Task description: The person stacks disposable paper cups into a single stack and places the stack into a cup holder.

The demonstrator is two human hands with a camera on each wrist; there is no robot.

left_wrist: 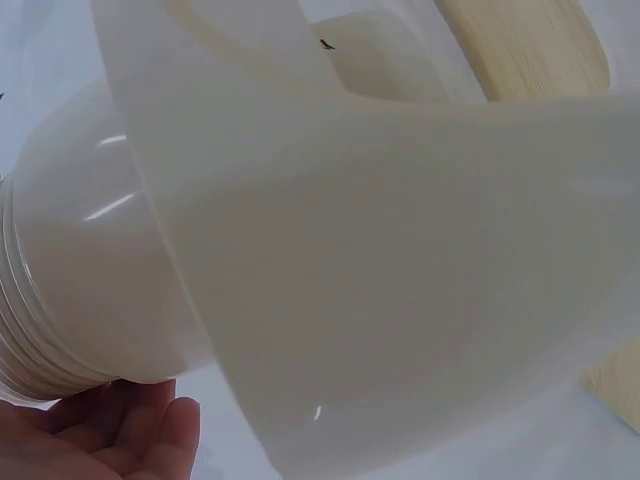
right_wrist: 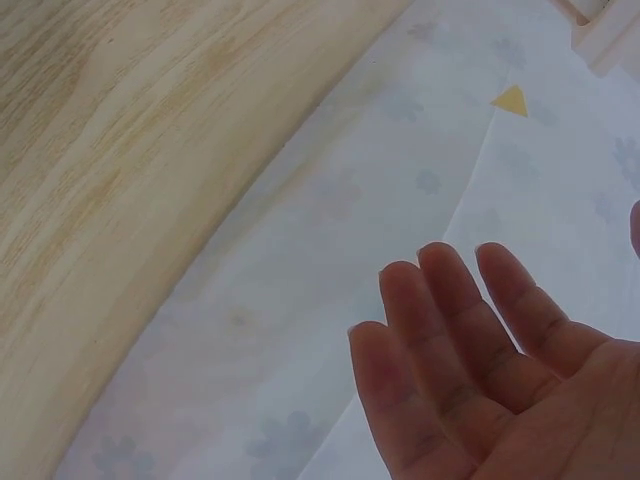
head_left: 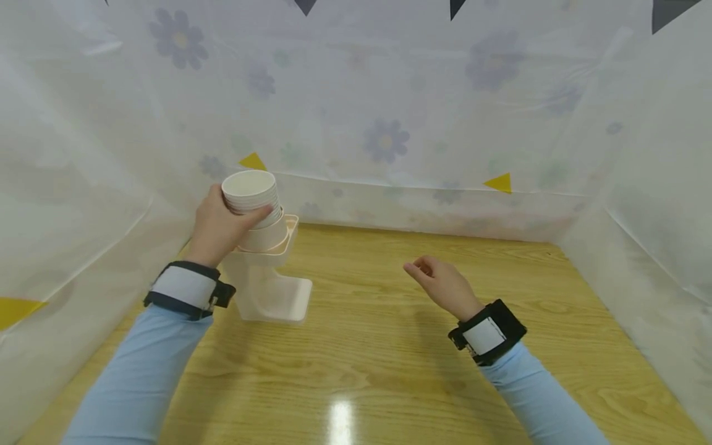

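A stack of white cups (head_left: 250, 196) stands in the round collar at the top of a white cup holder (head_left: 278, 298). My left hand (head_left: 216, 225) grips the stack from the left, with the thumb across its near side below the rims. In the left wrist view, the holder (left_wrist: 390, 270) fills most of the picture, and the fingers (left_wrist: 165, 440) curl under the ribbed cup rims (left_wrist: 35, 345). Over the table to the right, my right hand (head_left: 445, 287) holds nothing. Its fingers (right_wrist: 450, 320) are loosely bent in the right wrist view.
A wood-grain table (head_left: 356, 352) lies under both hands. White flowered sheeting (head_left: 384, 93) rises behind it, with plain sheeting along the left and right sides. Yellow triangles (head_left: 499, 183) mark the back sheet. The holder stands near the table's left side.
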